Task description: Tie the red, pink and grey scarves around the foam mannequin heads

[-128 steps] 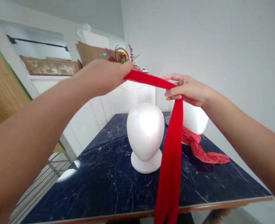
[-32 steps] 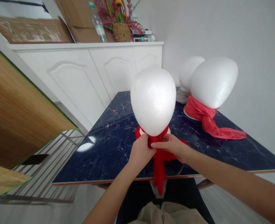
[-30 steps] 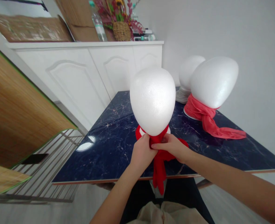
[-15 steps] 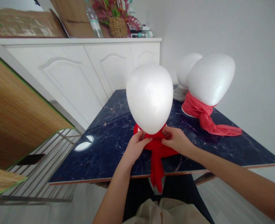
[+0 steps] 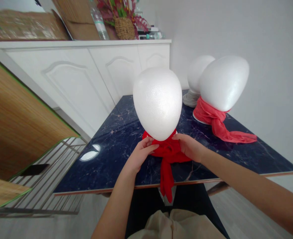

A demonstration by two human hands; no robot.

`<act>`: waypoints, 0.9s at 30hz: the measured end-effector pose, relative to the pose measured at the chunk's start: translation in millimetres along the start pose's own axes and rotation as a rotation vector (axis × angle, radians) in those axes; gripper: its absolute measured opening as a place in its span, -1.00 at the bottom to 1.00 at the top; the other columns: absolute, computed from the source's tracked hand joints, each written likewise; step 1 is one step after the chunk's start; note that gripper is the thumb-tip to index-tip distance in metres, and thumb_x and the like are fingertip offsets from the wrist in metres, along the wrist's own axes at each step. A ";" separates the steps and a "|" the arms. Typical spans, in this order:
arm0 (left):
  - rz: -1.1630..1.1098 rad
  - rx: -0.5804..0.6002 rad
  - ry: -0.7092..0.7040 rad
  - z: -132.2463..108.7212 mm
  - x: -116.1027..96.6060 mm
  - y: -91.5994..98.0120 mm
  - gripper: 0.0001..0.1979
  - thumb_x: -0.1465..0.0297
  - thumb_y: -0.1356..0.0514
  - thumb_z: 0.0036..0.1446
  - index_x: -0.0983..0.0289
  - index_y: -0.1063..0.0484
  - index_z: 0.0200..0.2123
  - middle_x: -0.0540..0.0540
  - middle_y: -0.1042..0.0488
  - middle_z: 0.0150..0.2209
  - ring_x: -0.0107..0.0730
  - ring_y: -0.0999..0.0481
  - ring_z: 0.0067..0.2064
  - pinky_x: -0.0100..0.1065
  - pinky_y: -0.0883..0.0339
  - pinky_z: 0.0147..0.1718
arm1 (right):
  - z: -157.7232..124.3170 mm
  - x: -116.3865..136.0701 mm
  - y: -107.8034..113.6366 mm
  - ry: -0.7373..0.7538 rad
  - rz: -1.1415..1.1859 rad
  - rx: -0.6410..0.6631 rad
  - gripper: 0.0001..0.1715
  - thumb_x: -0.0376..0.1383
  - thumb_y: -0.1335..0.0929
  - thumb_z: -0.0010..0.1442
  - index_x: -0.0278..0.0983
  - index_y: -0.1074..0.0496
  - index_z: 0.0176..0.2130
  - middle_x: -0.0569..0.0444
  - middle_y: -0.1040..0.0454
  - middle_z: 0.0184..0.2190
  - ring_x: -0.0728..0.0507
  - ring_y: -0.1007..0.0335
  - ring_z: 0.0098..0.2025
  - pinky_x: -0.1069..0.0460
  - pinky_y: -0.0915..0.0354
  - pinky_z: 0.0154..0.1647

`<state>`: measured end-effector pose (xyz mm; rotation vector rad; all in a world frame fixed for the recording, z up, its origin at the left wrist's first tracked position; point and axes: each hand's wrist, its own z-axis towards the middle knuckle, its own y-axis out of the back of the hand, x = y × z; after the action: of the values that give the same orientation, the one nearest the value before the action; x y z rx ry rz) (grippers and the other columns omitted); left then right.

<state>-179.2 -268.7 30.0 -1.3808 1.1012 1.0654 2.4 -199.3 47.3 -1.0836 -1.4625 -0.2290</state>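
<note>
A white foam mannequin head (image 5: pixel 157 103) stands upright on the dark blue marbled table in front of me. Round its neck goes a red scarf (image 5: pixel 166 176), gathered at the front, with one end hanging over the table's edge. My left hand (image 5: pixel 142 152) pinches the scarf's left side between thumb and fingers, just below the head. On the other side, my right hand (image 5: pixel 189 146) has its fingers on the red cloth close to the neck. Part of the scarf's right side lies behind that hand.
Right of me stands another white head (image 5: pixel 224 83) with a coral scarf (image 5: pixel 218 122); behind it is a third head (image 5: pixel 198 71) with grey cloth at its base. White cabinets (image 5: pixel 69 79) line the back. A wooden board (image 5: pixel 22 119) and a metal rack (image 5: pixel 54 176) are at left.
My left hand has shifted slightly left and up along the scarf. My right hand has turned, its fingers moving up toward the neck. The gathered front of the scarf now shows more.
</note>
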 end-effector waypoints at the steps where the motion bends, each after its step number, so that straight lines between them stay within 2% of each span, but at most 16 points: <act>1: -0.008 -0.007 0.006 -0.3 -1.3 -0.8 -0.65 0.36 -0.34 0.01 0.30 -0.48 -0.10 0.15 -0.58 -0.06 -0.27 -0.57 -0.08 -0.31 -0.37 -0.05 | -0.9 1.6 1.1 0.007 -0.092 0.015 -0.70 -0.29 -0.40 -0.01 -0.32 -0.51 -0.21 -0.01 -0.60 -0.29 -0.15 -0.53 -0.24 -0.03 -0.41 -0.10; 4: -0.079 -0.049 0.052 0.5 -3.3 -2.9 -0.67 0.38 -0.31 0.00 0.30 -0.50 -0.11 0.13 -0.60 -0.12 -0.32 -0.59 -0.17 -0.37 -0.42 -0.17 | -0.7 6.1 7.0 0.119 -0.540 0.001 -0.61 -0.26 -0.52 -0.11 -0.33 -0.53 -0.23 0.03 -0.60 -0.32 -0.15 -0.50 -0.28 -0.01 -0.39 -0.18; 7: -0.115 -0.088 0.123 1.9 -4.0 -2.0 -0.69 0.37 -0.28 0.01 0.33 -0.54 -0.14 0.14 -0.63 -0.24 -0.35 -0.58 -0.32 -0.38 -0.44 -0.31 | 3.0 9.1 15.7 0.304 -1.003 -0.114 -0.77 -0.26 -0.47 -0.05 -0.34 -0.55 -0.34 0.08 -0.55 -0.44 -0.14 -0.44 -0.36 0.03 -0.30 -0.32; 9: -0.078 -0.060 0.156 1.8 -5.5 0.4 -0.68 0.33 -0.29 0.03 0.34 -0.55 -0.13 0.15 -0.63 -0.27 -0.36 -0.57 -0.36 -0.39 -0.44 -0.33 | 6.4 10.2 22.3 0.384 -1.131 -0.156 -0.83 -0.28 -0.42 0.00 -0.33 -0.55 -0.36 0.09 -0.54 -0.44 -0.13 -0.42 -0.37 0.04 -0.27 -0.34; 13: 0.133 0.159 0.139 -1.5 -12.6 6.3 -0.61 0.30 -0.36 -0.01 0.33 -0.56 -0.09 0.17 -0.63 -0.18 -0.22 -0.60 -0.19 -0.28 -0.41 -0.10 | 12.8 10.6 35.0 0.433 -1.117 -0.183 -0.86 -0.36 -0.38 -0.04 -0.31 -0.52 -0.37 0.10 -0.55 -0.41 -0.13 -0.43 -0.33 0.06 -0.26 -0.32; 15: 0.239 0.213 0.093 -3.3 -16.2 8.6 -0.60 0.33 -0.37 -0.01 0.32 -0.56 -0.08 0.16 -0.63 -0.16 -0.15 -0.59 -0.13 -0.21 -0.38 -0.04 | 15.1 10.7 39.5 0.433 -1.117 -0.192 -0.84 -0.40 -0.35 -0.05 -0.31 -0.51 -0.38 0.11 -0.55 -0.43 -0.11 -0.42 -0.36 0.08 -0.24 -0.36; 18: 0.240 0.154 -0.029 -4.8 -18.2 9.9 -0.63 0.34 -0.33 0.05 0.30 -0.55 -0.04 0.13 -0.61 -0.11 -0.17 -0.56 -0.06 -0.24 -0.34 0.03 | 17.3 11.3 42.9 0.448 -1.136 -0.206 -0.85 -0.39 -0.34 -0.05 -0.31 -0.49 -0.39 0.11 -0.53 -0.44 -0.08 -0.39 -0.39 0.09 -0.21 -0.38; 21: 0.025 0.033 -0.089 -5.3 -14.9 8.0 -0.64 0.35 -0.30 0.09 0.28 -0.52 -0.01 0.11 -0.59 -0.05 -0.28 -0.54 -0.02 -0.35 -0.33 0.05 | 19.0 12.4 43.8 0.478 -1.182 -0.244 -0.90 -0.34 -0.36 -0.03 -0.31 -0.47 -0.42 0.13 -0.49 -0.48 -0.06 -0.34 -0.42 0.09 -0.16 -0.40; 24: -0.183 -0.053 -0.007 -6.2 -9.6 5.8 -0.66 0.35 -0.28 0.11 0.28 -0.50 -0.02 0.13 -0.60 -0.09 -0.33 -0.60 -0.17 -0.38 -0.45 -0.14 | 21.1 13.3 44.0 0.497 -1.203 -0.235 -0.91 -0.36 -0.35 -0.03 -0.31 -0.46 -0.42 0.14 -0.46 -0.50 -0.05 -0.32 -0.42 0.10 -0.14 -0.40; 27: -0.210 -0.099 0.127 -9.8 -8.7 9.2 -0.65 0.30 -0.27 0.12 0.30 -0.52 -0.04 0.16 -0.63 -0.18 -0.34 -0.61 -0.30 -0.39 -0.48 -0.27 | 23.1 14.3 45.6 0.508 -1.220 -0.230 -0.93 -0.37 -0.35 -0.03 -0.31 -0.45 -0.43 0.15 -0.46 -0.50 -0.04 -0.30 -0.43 0.10 -0.13 -0.39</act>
<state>-189.5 -278.4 37.7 -1.6232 0.9798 0.8992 21.9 -151.8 33.8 -0.1228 -1.4564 -1.4368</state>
